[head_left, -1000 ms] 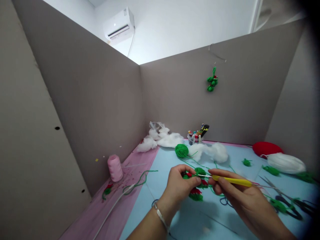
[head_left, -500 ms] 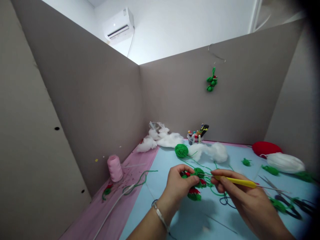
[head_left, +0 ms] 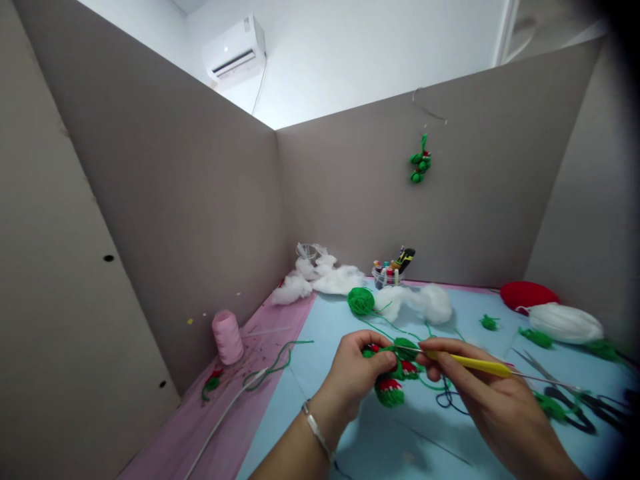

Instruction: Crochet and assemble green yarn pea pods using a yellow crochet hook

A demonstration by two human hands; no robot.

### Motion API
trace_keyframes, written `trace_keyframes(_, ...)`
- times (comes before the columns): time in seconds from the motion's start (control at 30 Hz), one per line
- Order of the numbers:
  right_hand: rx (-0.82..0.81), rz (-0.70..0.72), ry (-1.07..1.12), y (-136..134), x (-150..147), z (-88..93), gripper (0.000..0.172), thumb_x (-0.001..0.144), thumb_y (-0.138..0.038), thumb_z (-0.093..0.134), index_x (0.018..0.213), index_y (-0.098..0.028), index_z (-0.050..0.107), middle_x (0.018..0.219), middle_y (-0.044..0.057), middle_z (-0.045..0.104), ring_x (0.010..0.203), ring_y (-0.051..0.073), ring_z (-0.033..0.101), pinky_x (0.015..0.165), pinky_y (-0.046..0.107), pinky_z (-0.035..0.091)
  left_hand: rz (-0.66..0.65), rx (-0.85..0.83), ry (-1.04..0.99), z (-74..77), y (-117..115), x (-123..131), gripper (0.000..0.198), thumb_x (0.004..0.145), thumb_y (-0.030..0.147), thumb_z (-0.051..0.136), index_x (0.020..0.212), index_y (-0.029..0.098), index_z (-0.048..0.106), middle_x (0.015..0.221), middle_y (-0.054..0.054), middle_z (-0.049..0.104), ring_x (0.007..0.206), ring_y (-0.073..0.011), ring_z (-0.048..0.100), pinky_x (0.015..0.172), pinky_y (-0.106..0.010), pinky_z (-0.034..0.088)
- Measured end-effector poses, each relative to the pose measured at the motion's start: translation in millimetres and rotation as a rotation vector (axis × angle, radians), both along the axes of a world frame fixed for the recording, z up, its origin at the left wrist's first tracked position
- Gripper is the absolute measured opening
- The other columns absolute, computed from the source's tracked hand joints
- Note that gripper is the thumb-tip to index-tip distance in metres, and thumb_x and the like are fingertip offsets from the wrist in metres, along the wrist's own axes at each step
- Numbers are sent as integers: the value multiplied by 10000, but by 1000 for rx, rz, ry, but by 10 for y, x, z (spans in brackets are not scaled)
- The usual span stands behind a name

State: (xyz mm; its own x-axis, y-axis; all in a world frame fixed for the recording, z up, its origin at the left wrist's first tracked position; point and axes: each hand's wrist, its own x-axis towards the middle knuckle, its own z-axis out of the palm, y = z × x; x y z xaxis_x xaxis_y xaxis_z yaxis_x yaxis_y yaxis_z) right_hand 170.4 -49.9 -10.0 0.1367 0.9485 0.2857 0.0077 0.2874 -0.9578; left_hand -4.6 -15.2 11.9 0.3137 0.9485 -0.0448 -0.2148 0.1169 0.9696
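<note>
two colours, pink and blue, cover the table [head_left: 325, 333], with grey panels [head_left: 350, 200] along its back and left edges and an air conditioner [head_left: 235, 50] high beyond. near the back edge, a clear tub [head_left: 383, 280] holds small coloured items [head_left: 391, 271]. the left hand [head_left: 356, 370] has its fingers clamped on a green-and-red yarn piece [head_left: 390, 393] above the table's blue part; the right hand's [head_left: 483, 387] fingers clamp a yellow-handled hook [head_left: 475, 364]. its tip points left at the piece, its long axis running toward the right edge.

Left hand [head_left: 353, 373] pinching; right hand [head_left: 490, 398] near, curled in pen-like grip.
</note>
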Motion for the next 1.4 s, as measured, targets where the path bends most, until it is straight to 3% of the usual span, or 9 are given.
trace_keyframes(0.23, 5, -31, -4, 21, -6, -11, 304, 731, -485, 705, 907, -237, 719, 911, 47, 729, 887, 183, 653, 764, 179, 508, -25, -43, -10, 38, -26, -2, 227, 535, 217, 692, 732, 122, 629, 565, 13, 552, 523, -86, 467, 495, -210, 305)
trace_keyframes(0.37, -27, -108, -21, 5, -8, 73, 384, 714, -544, 679, 929, -227, 697, 856, 60, 742, 863, 214, 681, 776, 240, 528, 140, -46, 127, 22, 56, -29, 115, 563, 130, 595, 677, 138, 594, 550, 8, 548, 500, -89, 465, 493, -213, 312)
trace_keyframes(0.53, 21, -329, -452, 99, 95, 81, 416, 805, -546, 496, 1018, -231, 665, 883, 71, 731, 835, 244, 681, 743, 326, 511, 236, 1, 177, -4, 142, -47, 104, 595, 81, 535, 657, 162, 553, 606, 7, 560, 557, -92, 496, 549, -208, 363)
trace_keyframes(0.63, 106, -272, -780, 220, 188, -48, 311, 830, -460, 437, 930, -241, 634, 897, 70, 713, 805, 255, 653, 738, 356, 462, 201, 8, 227, -44, 121, -16, 81, 620, 99, 572, 681, 150, 586, 593, 6, 547, 552, -100, 488, 549, -218, 372)
trace_keyframes(0.8, 37, -123, -890, 324, 235, -259, 136, 614, -257, 659, 692, -249, 548, 610, -19, 619, 554, 195, 540, 536, 276, 351, 144, -5, 285, -130, 83, 27, 156, 564, 123, 678, 695, 141, 596, 599, 19, 534, 536, -101, 477, 525, -227, 374)
trace_keyframes(0.93, 9, -23, -856, 320, 229, -256, 172, 555, -163, 648, 617, -238, 507, 510, -57, 528, 513, 156, 465, 512, 247, 293, 115, 7, 337, -169, 92, 16, 174, 549, 121, 686, 706, 142, 614, 611, 32, 525, 525, -85, 463, 507, -215, 356)
trace_keyframes(1.17, -47, 36, -424, 166, 46, -20, 259, 764, -466, 598, 794, -216, 535, 692, -10, 589, 645, 161, 565, 559, 242, 441, -76, 84, 184, -85, -5, 65, 553, 429, 183, 806, 970, 137, 699, 634, 42, 548, 563, -90, 466, 546, -220, 391)
trace_keyframes(1.27, -103, 31, -135, 73, -85, 34, 299, 717, -478, 676, 807, -214, 567, 679, -12, 601, 657, 171, 595, 582, 249, 485, -94, 65, 76, -21, -57, 84, 466, 448, 245, 817, 884, 112, 720, 654, 13, 574, 594, -88, 461, 578, -217, 375)
trace_keyframes(1.4, -80, -97, -145, 3, -89, 117, 388, 747, -538, 632, 965, -218, 663, 796, 37, 707, 778, 225, 672, 713, 302, 554, -121, 14, -48, 55, -85, 56, 346, 539, 288, 767, 813, 95, 684, 660, -4, 565, 607, -94, 472, 610, -228, 370)
